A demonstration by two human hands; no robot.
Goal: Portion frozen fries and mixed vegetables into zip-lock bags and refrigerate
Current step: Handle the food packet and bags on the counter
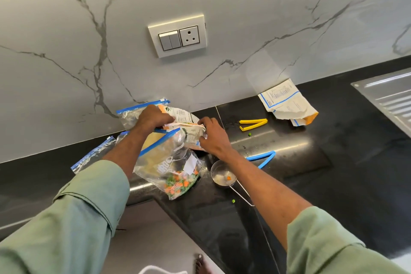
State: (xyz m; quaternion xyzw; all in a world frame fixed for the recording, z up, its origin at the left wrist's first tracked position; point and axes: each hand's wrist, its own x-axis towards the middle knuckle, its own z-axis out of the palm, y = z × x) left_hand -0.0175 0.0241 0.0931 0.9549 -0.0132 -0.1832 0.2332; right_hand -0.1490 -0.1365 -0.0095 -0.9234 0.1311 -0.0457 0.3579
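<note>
On the black counter [311,176], my left hand [153,118] and my right hand [212,134] both grip a printed orange-and-white vegetable packet [189,125], held near the wall. Just below it lies a clear zip-lock bag [171,169] with a blue seal, holding mixed peas, carrots and other vegetables at its bottom. Behind my left hand stands another zip-lock bag [131,113] against the wall. A third, flat bag [93,155] lies to the left. A small steel measuring cup [222,174] with a piece of carrot inside sits right of the filled bag.
A yellow bag clip [253,124] and a blue bag clip [263,159] lie on the counter to the right. A torn white-and-blue packet [287,102] leans by the wall. Loose peas [233,201] are scattered. A steel sink drainer [389,93] is far right. A wall socket [178,35] is above.
</note>
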